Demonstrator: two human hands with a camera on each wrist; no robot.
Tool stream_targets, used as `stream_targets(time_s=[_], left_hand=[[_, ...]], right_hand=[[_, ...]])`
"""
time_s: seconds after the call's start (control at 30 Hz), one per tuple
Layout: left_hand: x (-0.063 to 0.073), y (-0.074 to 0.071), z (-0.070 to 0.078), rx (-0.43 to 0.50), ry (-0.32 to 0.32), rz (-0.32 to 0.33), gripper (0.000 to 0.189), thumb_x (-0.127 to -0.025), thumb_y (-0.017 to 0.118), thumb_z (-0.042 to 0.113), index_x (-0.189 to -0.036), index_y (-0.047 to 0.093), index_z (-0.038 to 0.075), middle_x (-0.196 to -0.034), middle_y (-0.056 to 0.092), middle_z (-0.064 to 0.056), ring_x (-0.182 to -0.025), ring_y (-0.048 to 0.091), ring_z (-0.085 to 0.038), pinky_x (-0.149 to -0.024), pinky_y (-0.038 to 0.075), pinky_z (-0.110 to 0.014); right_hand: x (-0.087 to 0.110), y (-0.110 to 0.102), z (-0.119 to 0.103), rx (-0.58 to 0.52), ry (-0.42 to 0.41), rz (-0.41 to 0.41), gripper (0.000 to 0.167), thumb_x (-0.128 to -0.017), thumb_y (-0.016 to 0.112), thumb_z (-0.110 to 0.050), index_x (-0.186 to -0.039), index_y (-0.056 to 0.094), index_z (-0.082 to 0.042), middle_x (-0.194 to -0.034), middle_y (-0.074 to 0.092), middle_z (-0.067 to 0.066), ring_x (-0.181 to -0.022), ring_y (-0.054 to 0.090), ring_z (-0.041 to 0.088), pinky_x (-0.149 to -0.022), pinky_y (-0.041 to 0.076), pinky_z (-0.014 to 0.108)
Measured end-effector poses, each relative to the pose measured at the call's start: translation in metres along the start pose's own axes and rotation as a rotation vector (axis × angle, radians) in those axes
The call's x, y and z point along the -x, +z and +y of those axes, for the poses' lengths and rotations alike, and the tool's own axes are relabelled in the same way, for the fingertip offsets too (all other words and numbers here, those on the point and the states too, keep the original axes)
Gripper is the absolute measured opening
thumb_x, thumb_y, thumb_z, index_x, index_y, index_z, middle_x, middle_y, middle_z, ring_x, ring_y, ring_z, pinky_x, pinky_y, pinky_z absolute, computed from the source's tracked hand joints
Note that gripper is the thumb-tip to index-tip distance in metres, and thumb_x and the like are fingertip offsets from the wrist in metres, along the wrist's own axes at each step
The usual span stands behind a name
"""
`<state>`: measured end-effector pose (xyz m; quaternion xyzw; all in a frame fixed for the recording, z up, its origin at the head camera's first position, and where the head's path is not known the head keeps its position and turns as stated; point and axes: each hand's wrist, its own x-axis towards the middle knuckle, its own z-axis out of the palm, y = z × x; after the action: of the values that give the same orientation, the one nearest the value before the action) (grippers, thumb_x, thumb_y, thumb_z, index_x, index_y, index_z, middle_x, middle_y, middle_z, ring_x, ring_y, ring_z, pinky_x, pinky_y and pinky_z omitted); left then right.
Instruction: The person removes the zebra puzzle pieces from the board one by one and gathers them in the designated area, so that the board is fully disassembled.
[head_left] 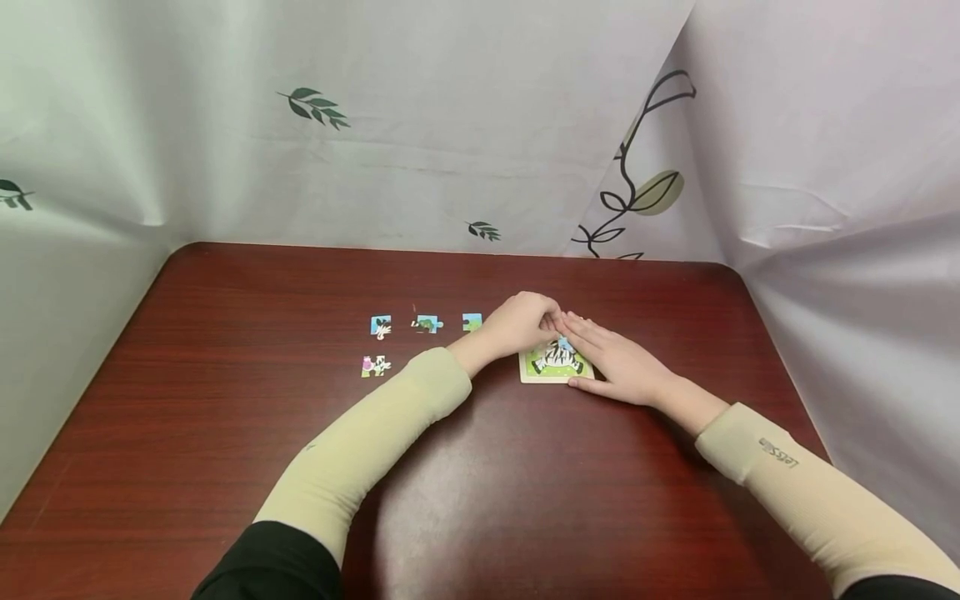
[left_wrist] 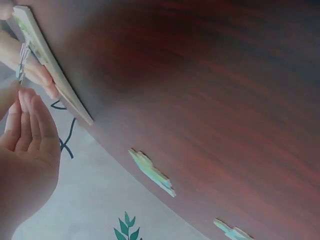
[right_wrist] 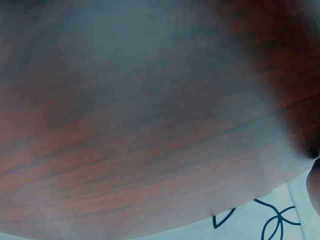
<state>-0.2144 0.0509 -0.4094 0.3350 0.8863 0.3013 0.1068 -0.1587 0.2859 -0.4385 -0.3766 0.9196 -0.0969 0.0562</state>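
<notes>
A small puzzle board (head_left: 557,369) with a zebra picture and a pale border lies on the table, its upper part hidden behind both hands. My left hand (head_left: 522,323) is over the board's upper edge. In the left wrist view its thumb and fingertips pinch a puzzle piece (left_wrist: 23,60), seen nearly edge-on. My right hand (head_left: 618,362) rests along the board's right side with fingers extended, thumb at the lower right corner, fingertips close to the left hand's. The right wrist view catches only a sliver of a hand (right_wrist: 314,186) at its right edge.
Loose puzzle pieces lie left of the board: a blue-and-white one (head_left: 381,327), one with a green shape (head_left: 428,324), a blue-green one (head_left: 472,322) near the left wrist, and a pink-and-white one (head_left: 376,366). A pale patterned curtain (head_left: 420,167) hangs around the dark red table (head_left: 480,500).
</notes>
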Motion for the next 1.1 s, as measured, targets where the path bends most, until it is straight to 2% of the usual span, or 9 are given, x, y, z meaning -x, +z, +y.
stream_targets(time_s=[0.33,0.53,0.83,1.1], left_hand=[[0.002,-0.007,0.001,0.152,-0.017,0.031,0.004,-0.095,0.080,0.012,-0.096,0.081,0.008,-0.095,0.081,-0.004,-0.089,0.075,-0.014,-0.082,0.057,-0.018],[0.009,-0.017,-0.001,0.191,-0.028,0.046,0.007,-0.093,0.081,0.013,-0.097,0.081,0.007,-0.095,0.081,-0.006,-0.090,0.075,-0.016,-0.082,0.059,-0.019],[0.035,-0.044,-0.008,0.275,-0.077,0.039,0.007,-0.092,0.081,0.009,-0.096,0.080,0.003,-0.094,0.081,-0.010,-0.088,0.076,-0.020,-0.083,0.061,-0.025],[0.065,-0.063,-0.028,0.283,-0.122,0.036,0.007,-0.090,0.082,0.009,-0.095,0.081,0.005,-0.090,0.081,-0.008,-0.085,0.076,-0.017,-0.083,0.062,-0.028]], right_hand=[[0.000,0.001,0.000,0.005,0.025,-0.010,0.086,-0.100,0.070,-0.044,-0.163,0.034,0.002,-0.174,0.026,0.020,-0.162,0.029,0.038,-0.130,0.029,0.056],[0.000,0.000,-0.001,-0.003,0.009,-0.001,0.088,-0.100,0.070,-0.044,-0.165,0.030,-0.001,-0.176,0.025,0.017,-0.163,0.027,0.036,-0.130,0.029,0.056],[0.000,-0.001,-0.002,0.004,0.017,-0.015,0.089,-0.101,0.069,-0.046,-0.167,0.027,-0.004,-0.177,0.022,0.014,-0.164,0.025,0.033,-0.130,0.029,0.055],[0.000,0.002,0.001,0.018,0.014,-0.020,0.090,-0.101,0.068,-0.048,-0.168,0.026,-0.005,-0.178,0.021,0.013,-0.165,0.024,0.032,-0.131,0.029,0.054]])
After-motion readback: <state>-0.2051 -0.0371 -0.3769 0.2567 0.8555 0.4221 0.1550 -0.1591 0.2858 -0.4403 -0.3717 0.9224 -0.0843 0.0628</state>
